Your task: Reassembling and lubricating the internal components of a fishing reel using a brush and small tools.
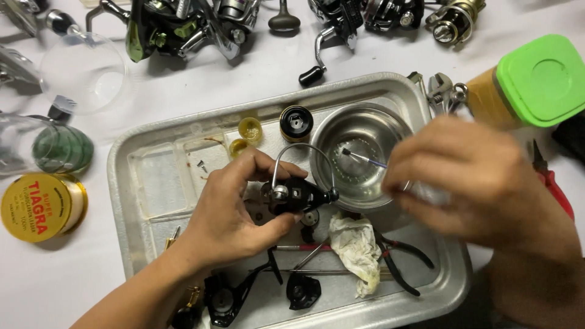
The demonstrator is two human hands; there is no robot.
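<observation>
My left hand [234,210] grips a black fishing-reel rotor [297,195] with a silver wire bail arm over the metal tray [131,183]. My right hand [472,176] holds a thin brush [364,158] with its tip inside a small steel bowl [361,131] that stands in the tray. The hand is blurred at its edges. A black round cap [296,122] and two small yellow caps [250,129] lie at the tray's back.
A dirty rag [355,247], pliers [399,259] and black reel parts [303,290] lie in the tray's front. Several reels [183,27] line the back. A green-lidded container [536,82] stands right, a yellow line spool [42,207] and clear cup [82,73] left.
</observation>
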